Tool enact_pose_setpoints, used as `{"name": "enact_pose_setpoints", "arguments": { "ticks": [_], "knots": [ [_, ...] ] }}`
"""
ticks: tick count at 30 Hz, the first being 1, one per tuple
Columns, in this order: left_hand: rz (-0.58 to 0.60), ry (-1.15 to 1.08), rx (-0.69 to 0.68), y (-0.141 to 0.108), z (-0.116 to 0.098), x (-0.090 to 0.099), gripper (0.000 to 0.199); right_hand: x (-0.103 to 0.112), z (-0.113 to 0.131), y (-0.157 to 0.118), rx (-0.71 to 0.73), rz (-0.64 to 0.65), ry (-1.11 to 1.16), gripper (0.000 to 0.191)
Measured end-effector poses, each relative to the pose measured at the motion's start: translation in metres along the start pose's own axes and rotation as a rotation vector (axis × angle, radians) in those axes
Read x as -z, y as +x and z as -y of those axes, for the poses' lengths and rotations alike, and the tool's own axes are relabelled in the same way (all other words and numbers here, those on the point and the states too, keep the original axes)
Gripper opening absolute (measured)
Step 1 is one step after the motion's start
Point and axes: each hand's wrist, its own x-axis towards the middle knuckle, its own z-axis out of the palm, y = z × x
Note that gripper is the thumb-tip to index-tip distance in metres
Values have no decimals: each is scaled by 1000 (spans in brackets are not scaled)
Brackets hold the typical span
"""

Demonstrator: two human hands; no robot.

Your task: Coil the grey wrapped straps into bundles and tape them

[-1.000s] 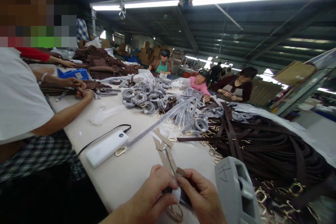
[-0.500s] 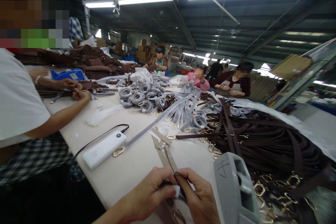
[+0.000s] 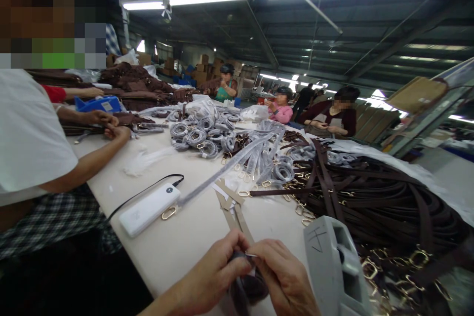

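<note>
At the near edge of the table my left hand (image 3: 218, 271) is closed around a dark brown strap (image 3: 249, 290), rolled up and partly wrapped in greyish film. Against it, my right hand (image 3: 283, 271) is closed too, its thumb and forefinger pinching a small white piece (image 3: 251, 255), perhaps tape or a label. My palms and fingers hide part of the roll. Just beyond my fingertips lie beige strips (image 3: 231, 205) with white paper among them. To the right of my right hand stands a grey tape dispenser (image 3: 324, 256) with a mark drawn on it.
A white power bank (image 3: 150, 210) with a black cable lies at left. Film-wrapped strap rolls (image 3: 205, 136) fill the middle; a big heap of brown straps (image 3: 392, 202) with gold rings covers the right. A co-worker's hands (image 3: 114, 126) work at left; other people sit across the table.
The white piece has come up between my right fingertips, and my right hand has turned slightly. The strap roll shows more below my hands. At left, a red sleeve has come into view.
</note>
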Motion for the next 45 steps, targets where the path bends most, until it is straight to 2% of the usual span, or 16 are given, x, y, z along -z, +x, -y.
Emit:
{"name": "enact_pose_setpoints", "arguments": {
  "ticks": [4,8,12,16,21,26,29,31,33,34,36,38,39,41,45],
  "knots": [
    [-65,-103,-17,0,13,-10,7,4,-4,-3,125,53,-31,20],
    [-72,-357,25,2,23,-18,19,10,-3,-7,161,92,-16,18],
    [-22,-621,96,3,16,-19,33,17,-1,-6,190,89,26,30],
    [52,-786,162,1,3,-15,40,18,1,-2,267,15,-9,30],
    [105,-687,267,-3,2,-6,33,11,3,-3,270,37,-72,25],
    [142,-476,199,-12,4,3,25,8,12,-1,303,20,-108,25],
    [112,-311,155,-18,8,2,26,11,24,-1,291,52,-129,24],
    [74,-262,142,-21,14,1,31,21,28,-7,262,79,-116,28],
    [46,-256,149,-20,19,3,35,41,23,-22,127,21,-107,42],
    [47,-261,150,-19,20,5,36,55,18,-32,-3,-57,-108,45],
    [46,-272,135,-14,20,9,39,86,2,-53,-376,-273,-117,35],
    [13,-269,95,-9,16,12,38,115,-17,-73,-754,-434,-91,38],
    [-13,-260,74,-7,14,12,38,127,-26,-80,-889,-444,-45,37],
    [-70,-238,41,-4,10,8,36,140,-40,-88,-1063,-409,46,36],
    [-135,-234,-9,0,6,-5,36,138,-48,-89,-1238,-338,201,37]
  ]
}}
